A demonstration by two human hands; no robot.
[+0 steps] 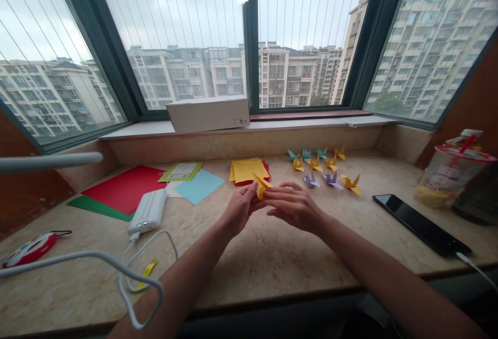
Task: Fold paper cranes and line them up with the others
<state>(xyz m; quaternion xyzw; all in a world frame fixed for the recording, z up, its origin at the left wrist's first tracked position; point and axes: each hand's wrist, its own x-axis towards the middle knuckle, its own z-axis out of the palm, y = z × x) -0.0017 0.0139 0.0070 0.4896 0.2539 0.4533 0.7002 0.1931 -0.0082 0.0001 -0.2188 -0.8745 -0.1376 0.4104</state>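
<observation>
my left hand (240,208) and right hand (292,206) pinch a small folded yellow paper piece (261,187) between fingertips, above the beige marble sill (272,256), just before the stack of yellow square sheets (248,169).

My left hand (239,209) and right hand (293,206) hide most of the yellow paper (261,186); its shape between them I cannot tell.

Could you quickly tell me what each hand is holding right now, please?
Left hand: closed on the yellow folded paper.
Right hand: pinching the same paper.
</observation>
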